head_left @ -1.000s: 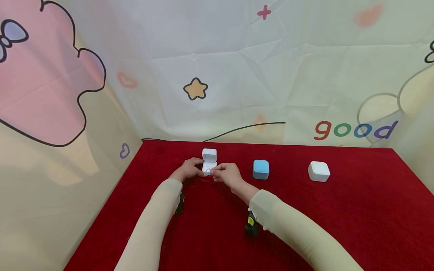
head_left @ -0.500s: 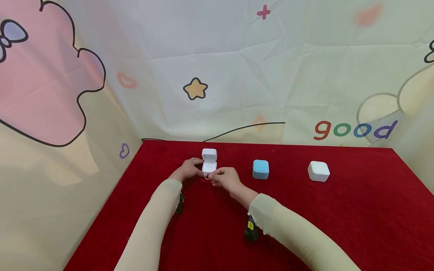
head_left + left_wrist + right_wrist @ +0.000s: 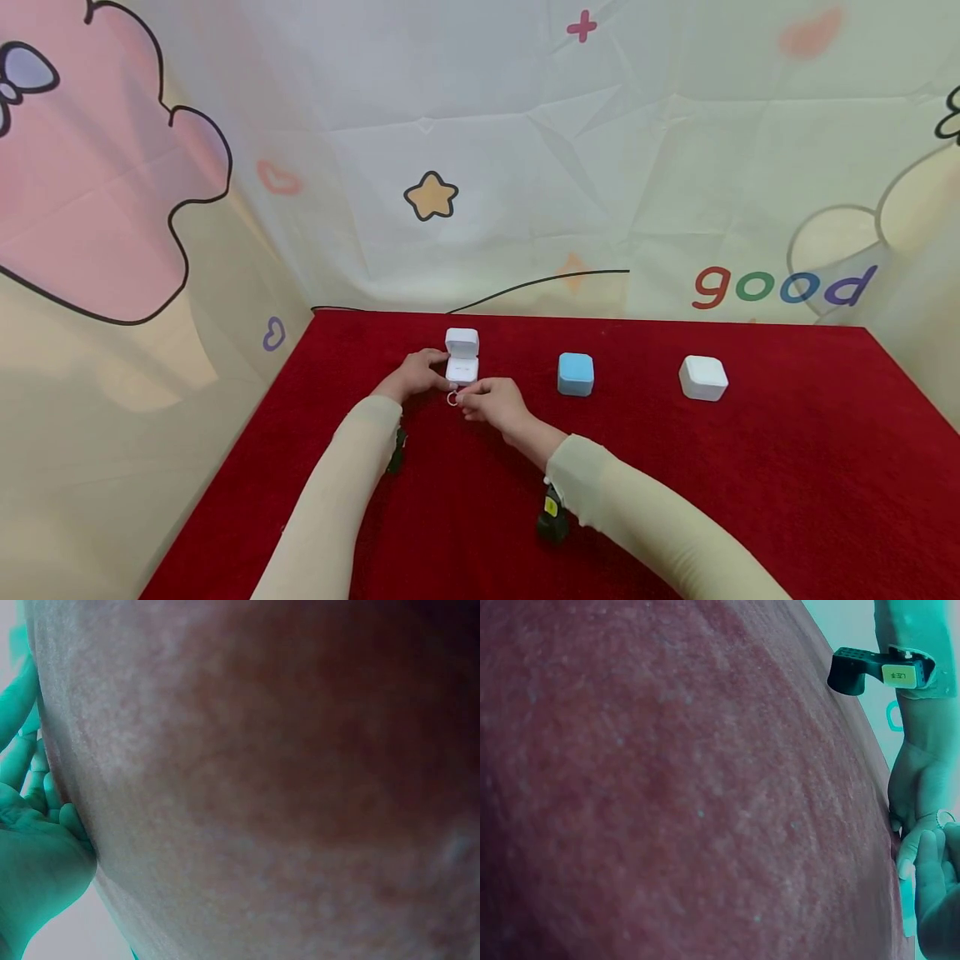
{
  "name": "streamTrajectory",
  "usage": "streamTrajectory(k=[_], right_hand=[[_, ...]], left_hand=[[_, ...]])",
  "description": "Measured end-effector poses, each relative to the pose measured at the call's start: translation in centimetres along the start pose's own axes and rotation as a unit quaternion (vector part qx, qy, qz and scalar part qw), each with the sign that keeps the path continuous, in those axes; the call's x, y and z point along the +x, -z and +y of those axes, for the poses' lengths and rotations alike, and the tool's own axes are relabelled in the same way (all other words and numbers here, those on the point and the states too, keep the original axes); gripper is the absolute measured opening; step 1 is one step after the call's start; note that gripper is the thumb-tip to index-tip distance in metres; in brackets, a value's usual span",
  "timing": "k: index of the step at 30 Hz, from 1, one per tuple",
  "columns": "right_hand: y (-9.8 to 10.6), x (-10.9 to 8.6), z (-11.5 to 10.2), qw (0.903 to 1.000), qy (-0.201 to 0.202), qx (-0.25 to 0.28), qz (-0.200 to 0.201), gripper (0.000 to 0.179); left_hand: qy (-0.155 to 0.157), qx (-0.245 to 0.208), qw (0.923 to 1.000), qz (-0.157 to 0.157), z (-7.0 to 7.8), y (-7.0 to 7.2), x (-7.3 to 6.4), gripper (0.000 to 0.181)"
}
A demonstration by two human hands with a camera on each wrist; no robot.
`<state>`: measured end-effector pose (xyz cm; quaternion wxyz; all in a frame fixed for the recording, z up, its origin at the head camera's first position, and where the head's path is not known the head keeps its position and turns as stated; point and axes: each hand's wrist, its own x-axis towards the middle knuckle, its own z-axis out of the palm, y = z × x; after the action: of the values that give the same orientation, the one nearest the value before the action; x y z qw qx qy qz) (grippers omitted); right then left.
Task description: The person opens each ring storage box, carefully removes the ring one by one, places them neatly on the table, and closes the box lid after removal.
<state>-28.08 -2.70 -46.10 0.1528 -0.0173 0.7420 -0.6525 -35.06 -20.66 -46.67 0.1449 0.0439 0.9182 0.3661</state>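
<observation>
A white ring box [image 3: 462, 372] stands on the red cloth with its lid [image 3: 462, 337] raised and its white cushion showing. My left hand [image 3: 414, 375] grips the box from the left side, thumb along the front corner and fingers by the hinge end. Just in front of the box, my right hand [image 3: 497, 402] pinches a small silvery ring [image 3: 448, 400] between thumb and fingertips. The same ring [image 3: 939, 818] shows at the fingertips in the right wrist view, close to the left hand [image 3: 922, 784]. Only the left hand's palm side and partial fingers [image 3: 16, 761] appear in the left wrist view.
A closed light-blue box [image 3: 575, 374] sits right of the hands, and a closed white box [image 3: 703, 378] farther right. Red cloth [image 3: 465, 517] covers the table. A printed curtain [image 3: 525, 167] hangs behind it.
My right hand has drawn the ring out of the box's cushion and moved it toward me, to just in front of the box. My left hand has stayed on the box.
</observation>
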Motion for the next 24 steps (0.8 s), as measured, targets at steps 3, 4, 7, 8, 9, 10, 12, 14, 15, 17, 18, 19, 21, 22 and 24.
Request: streamTrajectory(k=[3, 4, 7, 8, 9, 10, 12, 14, 15, 17, 18, 19, 21, 22, 24], right_hand=[[-0.15, -0.07, 0.11, 1.0, -0.005, 0.002, -0.002, 0.015], [-0.2, -0.07, 0.13, 1.0, -0.007, 0.002, -0.004, 0.015], [-0.32, -0.05, 0.22, 0.9999, -0.01, 0.004, -0.008, 0.015], [-0.35, -0.04, 0.27, 0.9999, -0.009, 0.004, -0.009, 0.014], [-0.38, -0.01, 0.32, 0.9999, -0.01, 0.005, -0.011, 0.014], [-0.4, 0.0, 0.37, 0.9999, -0.01, 0.004, -0.013, 0.014], [-0.44, -0.02, 0.44, 0.9998, -0.009, 0.002, -0.015, 0.014], [-0.48, -0.09, 0.49, 0.9998, -0.01, -0.001, -0.017, 0.015], [-0.51, -0.13, 0.5, 0.9998, -0.011, -0.001, -0.018, 0.015], [-0.54, -0.24, 0.54, 0.9998, -0.009, -0.005, -0.019, 0.016], [-0.56, -0.29, 0.57, 0.9997, -0.009, -0.007, -0.02, 0.016], [-0.58, -0.34, 0.58, 0.9997, -0.01, -0.008, -0.021, 0.016], [-0.62, -0.41, 0.66, 0.9997, -0.008, -0.01, -0.023, 0.016], [-0.64, -0.45, 0.69, 0.9996, -0.009, -0.011, -0.024, 0.016], [-0.68, -0.5, 0.72, 0.9995, -0.011, -0.013, -0.026, 0.016]], left_hand=[[0.003, -0.005, 1.0, 0.002, 0.08, -0.03, -0.08, 0.065], [0.003, -0.005, 1.0, 0.002, 0.09, -0.03, -0.11, 0.066], [0.006, -0.004, 1.0, 0.001, 0.1, 0.0, -0.12, 0.066], [0.007, -0.003, 1.0, 0.001, 0.09, 0.01, -0.11, 0.066], [0.009, -0.005, 0.9999, -0.001, 0.1, 0.03, -0.1, 0.066], [0.01, -0.005, 0.9999, -0.002, 0.09, 0.04, -0.09, 0.066], [0.011, -0.004, 0.9999, -0.003, 0.07, 0.06, -0.06, 0.066], [0.011, -0.005, 0.9999, -0.003, 0.08, 0.09, -0.07, 0.067], [0.011, -0.005, 0.9999, -0.003, 0.08, 0.1, -0.07, 0.067], [0.009, -0.003, 1.0, -0.002, 0.08, 0.11, -0.08, 0.067], [0.008, -0.003, 1.0, -0.002, 0.08, 0.12, -0.09, 0.067], [0.008, -0.001, 1.0, -0.002, 0.08, 0.12, -0.09, 0.067], [0.006, 0.004, 1.0, -0.002, 0.05, 0.1, -0.06, 0.067], [0.005, 0.006, 1.0, -0.002, 0.05, 0.1, -0.05, 0.067], [0.003, 0.01, 0.9999, -0.003, 0.06, 0.09, -0.04, 0.067]])
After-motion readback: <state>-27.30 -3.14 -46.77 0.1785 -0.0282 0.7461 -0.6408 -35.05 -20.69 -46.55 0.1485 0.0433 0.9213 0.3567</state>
